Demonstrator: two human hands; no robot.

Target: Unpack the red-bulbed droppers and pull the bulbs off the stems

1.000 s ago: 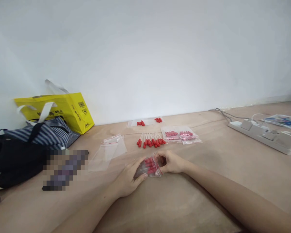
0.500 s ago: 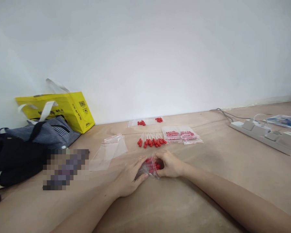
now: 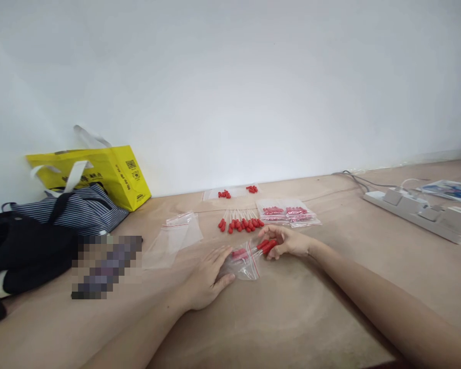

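Several red-headed sticks [image 3: 268, 247] sat gripped by their heads in the right hand [image 3: 286, 242], just below centre in the head view, leaving their thin stems directed at the clear bag [image 3: 249, 270]. The left hand [image 3: 208, 274] held the bag's left end between fingers and thumb, apparently steadying it. It looked crumpled, see-through, red-lined at its opening, with red heads inside.

Red-tipped sticks [image 3: 268, 246] now held beyond the mouth of the clear zip bag [image 3: 247, 270].
The right hand [image 3: 290, 241] is shifted outward from the bag, red tips gripped just outside it; the bag's mouth, pinched earlier, is released.
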